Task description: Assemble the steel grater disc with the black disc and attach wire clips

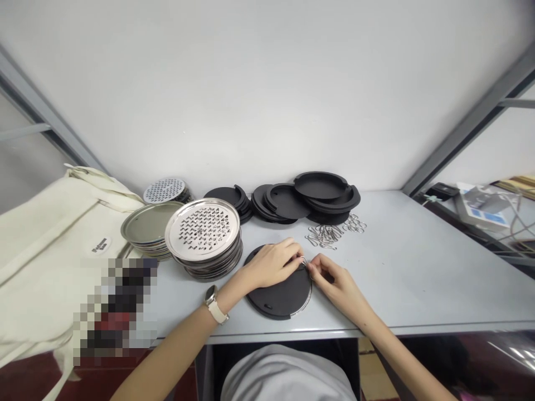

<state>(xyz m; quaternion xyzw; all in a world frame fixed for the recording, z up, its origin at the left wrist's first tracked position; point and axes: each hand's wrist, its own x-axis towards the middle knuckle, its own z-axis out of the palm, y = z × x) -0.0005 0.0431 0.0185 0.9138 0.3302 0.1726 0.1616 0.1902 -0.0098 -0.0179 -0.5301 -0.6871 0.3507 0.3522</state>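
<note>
A black round disc [281, 296] lies flat on the grey table near its front edge, with a thin shiny metal rim showing along its right side. My left hand [272, 263] reaches over the disc, thumb and fingers closed at its upper right edge. At that edge my right hand [337, 283] pinches a small metal wire clip [305, 260], which touches the disc. Both hands' fingertips meet around the clip, so its lower end is partly hidden. Behind the right hand lies a loose pile of similar wire clips [322, 235].
On the left stand stacks of round metal grater plates [203, 229] and plain metal discs [151, 224]. Black round covers [321, 186] are piled along the wall. A cream bag [50, 223] covers the far left. A box [480, 206] and cables sit beyond the right frame post.
</note>
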